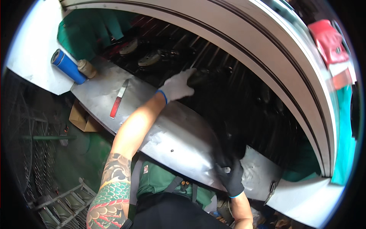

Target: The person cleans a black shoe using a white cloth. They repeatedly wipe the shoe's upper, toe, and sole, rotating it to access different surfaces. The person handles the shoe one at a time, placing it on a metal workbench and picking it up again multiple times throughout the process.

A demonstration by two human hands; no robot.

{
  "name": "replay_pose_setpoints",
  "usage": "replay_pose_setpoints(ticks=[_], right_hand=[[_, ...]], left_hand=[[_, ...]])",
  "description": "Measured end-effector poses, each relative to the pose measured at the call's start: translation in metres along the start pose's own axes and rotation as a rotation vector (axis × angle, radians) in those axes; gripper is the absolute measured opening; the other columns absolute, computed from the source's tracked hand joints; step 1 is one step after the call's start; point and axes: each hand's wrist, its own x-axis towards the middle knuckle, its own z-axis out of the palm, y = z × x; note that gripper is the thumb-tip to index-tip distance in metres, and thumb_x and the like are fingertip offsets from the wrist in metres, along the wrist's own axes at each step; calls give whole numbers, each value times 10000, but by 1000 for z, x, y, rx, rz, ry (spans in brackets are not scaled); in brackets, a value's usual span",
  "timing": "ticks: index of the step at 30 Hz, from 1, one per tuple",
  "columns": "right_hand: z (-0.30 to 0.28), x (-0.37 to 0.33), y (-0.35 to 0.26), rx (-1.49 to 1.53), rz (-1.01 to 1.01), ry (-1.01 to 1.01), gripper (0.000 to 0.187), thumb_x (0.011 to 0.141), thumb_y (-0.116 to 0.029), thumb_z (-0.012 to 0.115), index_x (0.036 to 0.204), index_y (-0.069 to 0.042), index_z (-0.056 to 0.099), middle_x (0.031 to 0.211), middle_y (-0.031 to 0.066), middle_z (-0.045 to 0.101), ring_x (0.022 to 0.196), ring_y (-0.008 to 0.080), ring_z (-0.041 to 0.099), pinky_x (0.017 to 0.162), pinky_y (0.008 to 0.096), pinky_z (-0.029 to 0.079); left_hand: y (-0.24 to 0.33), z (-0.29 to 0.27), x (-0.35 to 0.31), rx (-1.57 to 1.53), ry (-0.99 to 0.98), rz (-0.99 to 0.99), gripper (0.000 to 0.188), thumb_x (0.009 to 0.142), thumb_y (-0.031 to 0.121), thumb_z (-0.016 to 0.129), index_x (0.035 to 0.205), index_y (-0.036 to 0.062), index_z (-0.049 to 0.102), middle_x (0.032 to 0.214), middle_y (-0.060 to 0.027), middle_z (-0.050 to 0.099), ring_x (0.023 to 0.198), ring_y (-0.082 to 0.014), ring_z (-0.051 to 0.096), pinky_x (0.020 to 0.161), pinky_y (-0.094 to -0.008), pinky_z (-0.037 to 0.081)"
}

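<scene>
My left hand (178, 86), in a white glove with a blue cuff, reaches over the metal ledge. Its fingers and thumb are closed around the far end of a long black piece (215, 103), too dark and blurred to name. Nearer me, my right hand (232, 179) wears a black glove and grips the near end of that piece, low over the ledge's front edge. Black glove and black piece blend together, so its outline there is hard to make out. A sheet-metal ledge (167, 131) lies beneath both arms.
On the ledge's left lie a red-handled knife (118, 100), a blue cylinder (68, 66) and a small beige bottle (87, 68). Dark rounded parts (149, 60) sit in the opening behind. A pale curved frame (244, 42) arches overhead; a red glove (328, 42) hangs right.
</scene>
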Motion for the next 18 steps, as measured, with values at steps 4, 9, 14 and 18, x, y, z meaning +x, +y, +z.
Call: replay_pose_setpoints(ticks=[4, 9, 14, 18], right_hand=[[-7, -25, -13, 135, 80, 90, 691, 840, -142, 858, 1427, -12, 517, 1101, 197, 789, 989, 341, 782, 824, 397, 610], [-45, -57, 31, -59, 481, 94, 290, 906, -179, 788, 1150, -45, 708, 874, 148, 792, 752, 305, 781, 704, 403, 593], [-48, -2, 27, -93, 125, 70, 194, 935, -190, 722, 1007, -12, 751, 871, 175, 755, 760, 352, 736, 710, 405, 567], [-10, 115, 11, -250, -141, -34, 350, 981, -207, 633, 1267, -12, 686, 1238, 252, 700, 1048, 430, 693, 919, 528, 545]], left_hand=[[-4, -3, 29, -493, -227, -136, 660, 791, 220, 800, 1385, -7, 624, 1199, -189, 724, 1122, -322, 698, 956, -437, 562], [17, -9, -48, -1185, -117, -347, 613, 879, 159, 769, 1436, -10, 576, 1152, -107, 716, 1034, -205, 697, 824, -383, 590], [10, 15, -187, -1784, -249, -142, 896, 852, 176, 826, 1622, 159, 368, 1583, -206, 495, 1404, -514, 509, 1020, -787, 488], [-9, 31, -266, -1589, -298, -346, 750, 994, 492, 657, 1601, 116, 429, 1550, -236, 510, 1419, -510, 471, 1089, -845, 348]])
